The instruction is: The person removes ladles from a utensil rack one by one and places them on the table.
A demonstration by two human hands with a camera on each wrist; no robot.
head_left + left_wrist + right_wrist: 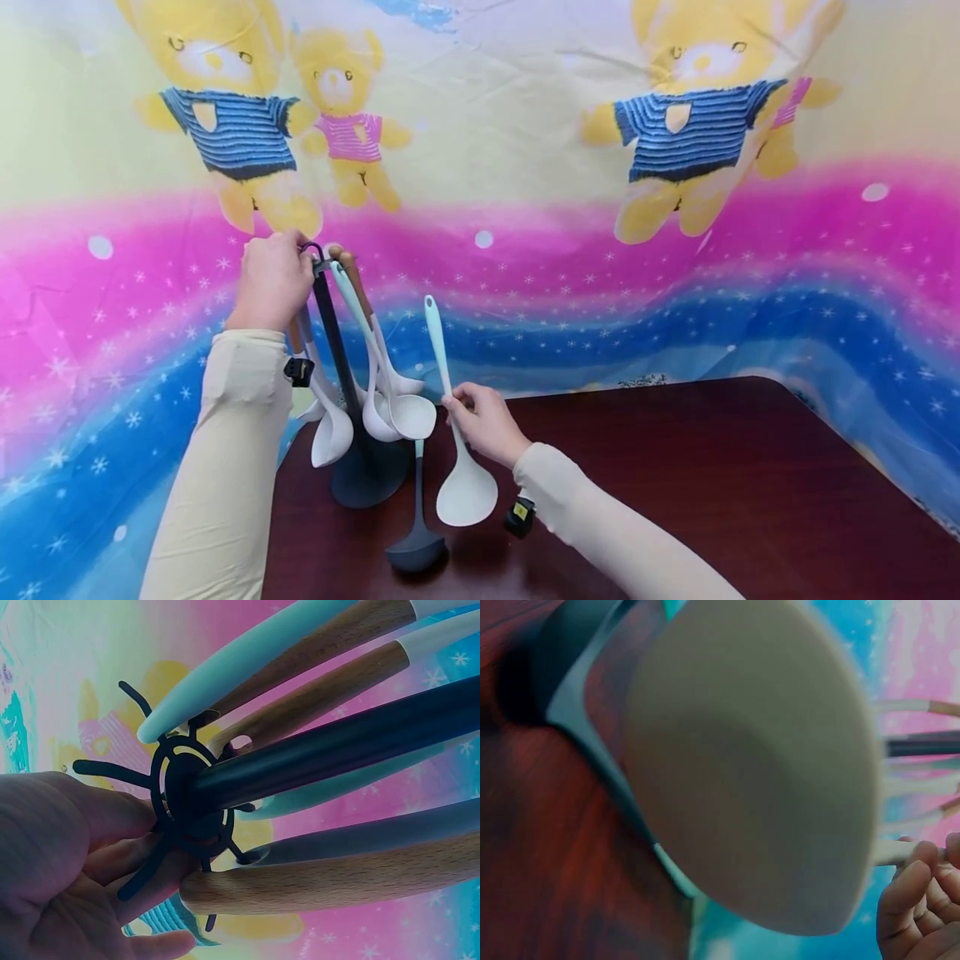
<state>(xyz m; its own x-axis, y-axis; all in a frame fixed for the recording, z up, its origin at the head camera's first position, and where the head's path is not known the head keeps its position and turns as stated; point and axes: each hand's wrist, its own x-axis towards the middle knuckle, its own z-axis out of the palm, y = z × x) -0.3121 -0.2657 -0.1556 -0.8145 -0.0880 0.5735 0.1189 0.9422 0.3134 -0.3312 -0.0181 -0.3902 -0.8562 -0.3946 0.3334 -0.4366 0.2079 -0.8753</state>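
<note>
My left hand (270, 279) grips the top of a black utensil stand (367, 483). In the left wrist view the thumb and fingers hold the hooked ring at the end of its pole (337, 742). Several ladles hang from the hooks, among them a white ladle (333, 439) and one with a wooden handle (337, 874). Just right of the stand, my right hand (489, 422) pinches the shaft of a white ladle (467, 493) with a mint handle, bowl down above the table. Its bowl (757, 772) fills much of the right wrist view.
A dark grey ladle (417, 552) with a mint handle end rests on the dark red table (675, 483), in front of the stand. Behind the table hangs a cloth backdrop (480, 183) printed with teddy bears.
</note>
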